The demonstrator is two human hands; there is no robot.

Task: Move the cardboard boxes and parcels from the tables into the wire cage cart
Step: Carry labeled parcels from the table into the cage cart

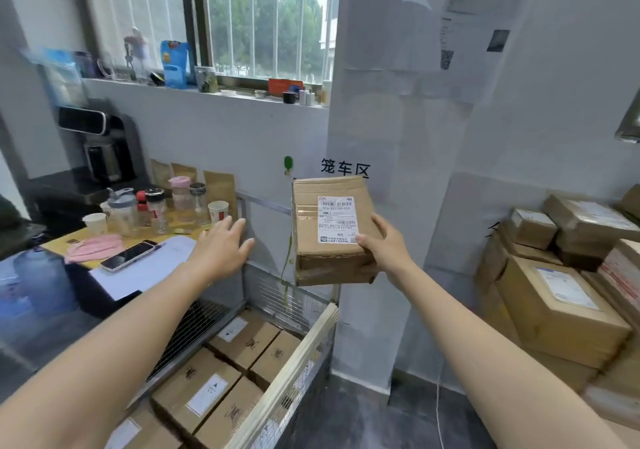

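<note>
1. Grey walls and a barred window stand behind the work; on the wall just above the held box are the characters 笼车区 (345,168), marking the cage-cart area
2. My right hand (384,244) grips the cardboard box (332,261) at its near right corner, thumb on the labelled face, holding it in the air over the far edge of the wire cage cart (294,362); my left hand (221,244) is empty, fingers spread, stretched out beside the box and not touching it
3. The step looks like the set-down; best to bring the left hand under the box's left edge, clear the top rail, and lower it flat, label up, into the cart's far end, snug against the packed boxes (207,386) on the cart floor; don't drop it
4. The shipping label (337,219) shows a barcode and a code that seems to read 516-K23-00-052; finer print is too blurred; the packed boxes carry white stickers with an up arrow; more parcels (554,310) wait stacked well apart on the right
</note>
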